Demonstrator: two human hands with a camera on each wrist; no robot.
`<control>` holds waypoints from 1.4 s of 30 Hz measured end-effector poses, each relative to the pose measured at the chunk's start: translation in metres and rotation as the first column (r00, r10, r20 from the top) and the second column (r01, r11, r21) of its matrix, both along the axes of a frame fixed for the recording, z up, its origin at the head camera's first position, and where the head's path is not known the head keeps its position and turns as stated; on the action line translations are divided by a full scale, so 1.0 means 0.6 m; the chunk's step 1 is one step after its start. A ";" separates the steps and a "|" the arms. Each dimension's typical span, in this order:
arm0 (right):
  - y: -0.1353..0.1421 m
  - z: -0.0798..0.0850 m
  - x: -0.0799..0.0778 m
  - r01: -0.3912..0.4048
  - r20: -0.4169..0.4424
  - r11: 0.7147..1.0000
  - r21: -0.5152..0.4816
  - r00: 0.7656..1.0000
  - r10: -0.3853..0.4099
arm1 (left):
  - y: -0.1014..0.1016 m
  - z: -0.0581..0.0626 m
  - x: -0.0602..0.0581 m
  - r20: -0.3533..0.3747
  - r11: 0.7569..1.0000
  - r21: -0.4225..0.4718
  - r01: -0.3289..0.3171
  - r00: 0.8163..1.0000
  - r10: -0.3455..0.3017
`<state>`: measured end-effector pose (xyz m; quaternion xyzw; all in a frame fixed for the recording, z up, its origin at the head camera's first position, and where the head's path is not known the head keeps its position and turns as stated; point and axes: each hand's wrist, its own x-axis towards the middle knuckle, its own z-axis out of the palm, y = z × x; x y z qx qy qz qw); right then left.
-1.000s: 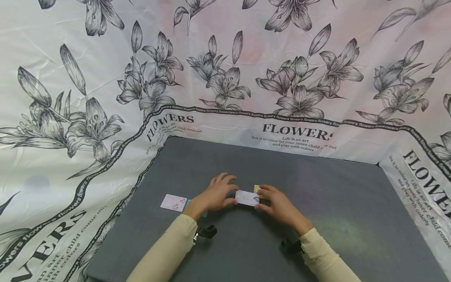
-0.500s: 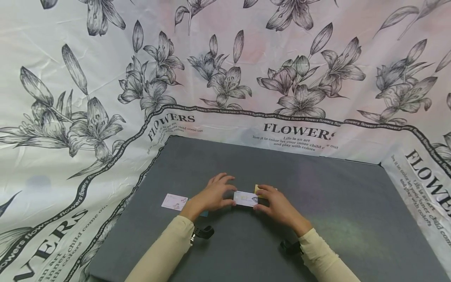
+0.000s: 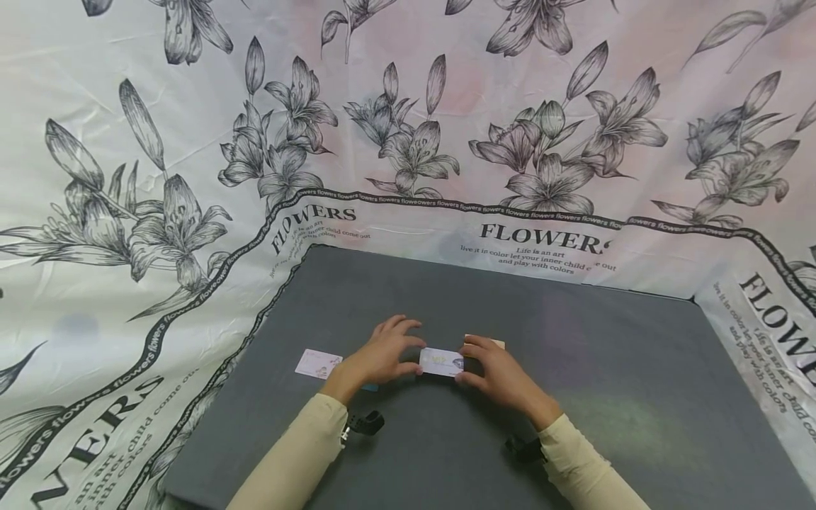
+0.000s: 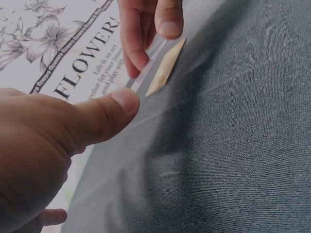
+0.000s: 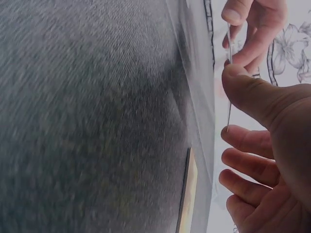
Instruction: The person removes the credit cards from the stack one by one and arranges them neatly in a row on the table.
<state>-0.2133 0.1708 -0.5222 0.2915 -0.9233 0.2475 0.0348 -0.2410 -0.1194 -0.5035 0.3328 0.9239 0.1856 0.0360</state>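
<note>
A thin white card (image 3: 441, 362) with a small print is held by its edges between both hands, lifted off the grey table. My left hand (image 3: 385, 352) pinches its left end between thumb and fingers; my right hand (image 3: 500, 370) pinches its right end. In both wrist views the white card (image 5: 229, 109) shows edge-on. Below and behind the right hand lies a yellow card (image 3: 496, 345), partly covered in the head view; the left wrist view shows this yellow card (image 4: 166, 68) flat on the table.
Left of the left hand lies a pale pink card (image 3: 316, 363). A blue card (image 3: 370, 387) is mostly hidden under the left wrist. White flower-printed cloth (image 3: 408, 227) stands around the grey table (image 3: 612, 368) at the back and sides.
Both hands have shifted slightly left with the white card between them. The left wrist covers more of the pink and blue cards. The grip looks the same.
</note>
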 end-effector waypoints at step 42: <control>-0.088 -0.021 0.019 0.006 0.001 1.000 0.026 1.000 -0.006 | -0.077 -0.007 0.036 0.024 0.998 -0.056 -0.043 0.999 0.045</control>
